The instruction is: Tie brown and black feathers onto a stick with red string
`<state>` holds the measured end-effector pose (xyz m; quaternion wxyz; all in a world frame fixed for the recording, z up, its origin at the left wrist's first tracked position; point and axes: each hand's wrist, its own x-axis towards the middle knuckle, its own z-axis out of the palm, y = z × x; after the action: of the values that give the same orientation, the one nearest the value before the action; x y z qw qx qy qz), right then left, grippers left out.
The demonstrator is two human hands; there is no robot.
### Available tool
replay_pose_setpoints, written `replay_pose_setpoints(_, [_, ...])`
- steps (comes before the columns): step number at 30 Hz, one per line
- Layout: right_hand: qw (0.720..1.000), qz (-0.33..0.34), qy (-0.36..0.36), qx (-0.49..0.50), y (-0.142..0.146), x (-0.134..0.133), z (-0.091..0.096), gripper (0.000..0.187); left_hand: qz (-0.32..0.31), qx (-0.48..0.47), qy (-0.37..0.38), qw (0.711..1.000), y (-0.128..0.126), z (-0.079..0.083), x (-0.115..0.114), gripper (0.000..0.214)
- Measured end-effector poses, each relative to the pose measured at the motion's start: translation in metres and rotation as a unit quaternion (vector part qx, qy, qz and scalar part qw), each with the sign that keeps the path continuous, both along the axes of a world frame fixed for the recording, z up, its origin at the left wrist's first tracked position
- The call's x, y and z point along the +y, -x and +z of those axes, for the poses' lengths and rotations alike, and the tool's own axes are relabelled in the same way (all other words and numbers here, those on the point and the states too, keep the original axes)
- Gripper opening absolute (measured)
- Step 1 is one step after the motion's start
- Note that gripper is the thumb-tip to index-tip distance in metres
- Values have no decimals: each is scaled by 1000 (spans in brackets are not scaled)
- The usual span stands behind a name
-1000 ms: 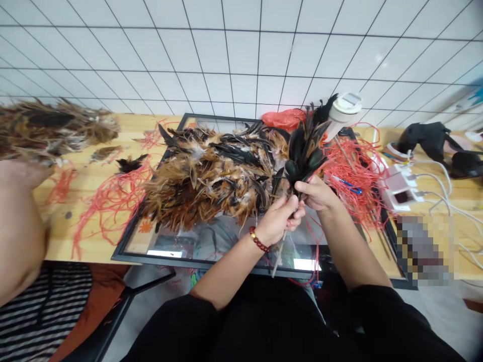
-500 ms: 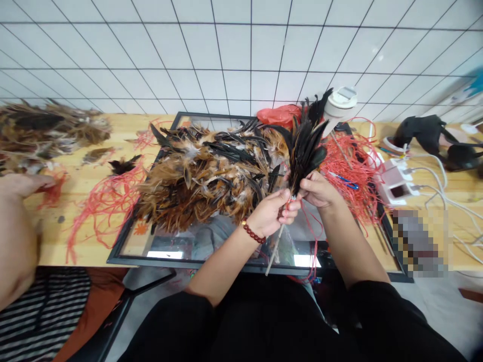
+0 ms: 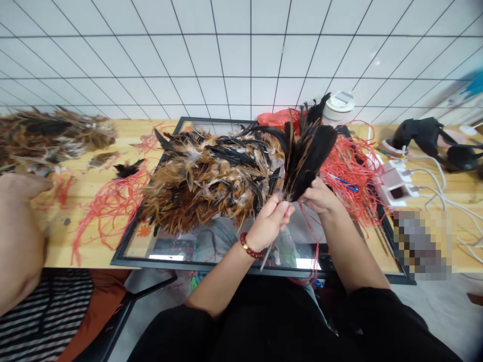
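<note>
Feathers (image 3: 307, 151) — a dark bundle — rise toward one o'clock from both hands, left hand (image 3: 268, 221) pinching the stick end, right hand (image 3: 320, 196) gripping the base just beside it.

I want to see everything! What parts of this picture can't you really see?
Head view only:
- Stick: its top is hidden by the left hand.
- Feather bunch: its base is covered by the left hand and right hand.
- Pixelated patch: whatever lies there is blurred.
- Co-worker's arm: cut off by the left edge.
</note>
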<state>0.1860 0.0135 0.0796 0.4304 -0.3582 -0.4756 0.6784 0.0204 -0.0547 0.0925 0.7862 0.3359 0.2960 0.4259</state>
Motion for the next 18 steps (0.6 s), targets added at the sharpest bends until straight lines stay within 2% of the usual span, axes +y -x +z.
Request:
replay_pose_setpoints(3, [1000, 3, 20, 22, 2, -2, -5, 57, 63, 101, -54, 991, -3, 6, -10, 30])
replay_pose_setpoints(6, [998, 54, 25, 18, 5, -7, -3, 54, 65, 116, -48, 990, -7, 8, -17, 25])
replay_pose_setpoints(9, [998, 56, 24, -5, 8, -15, 5, 47, 30, 52, 13, 998, -7, 7, -16, 32])
replay_pose_setpoints(13, [997, 55, -11, -48, 5, -15, 12, 40, -68, -50, 96, 992, 1, 5, -6, 46])
replay_pose_setpoints(14, [996, 60, -29, -63, 1, -11, 12, 40, -70, -71, 111, 989, 3, 4, -2, 45])
replay_pose_setpoints(16, [993, 33, -60, -92, -11, 3, 10, 41, -34, -106, 128, 985, 6, 2, 7, 40])
replay_pose_setpoints(18, [989, -63, -64, -120, -27, 26, 6, 39, 17, -128, 129, 983, 8, -1, 17, 35])
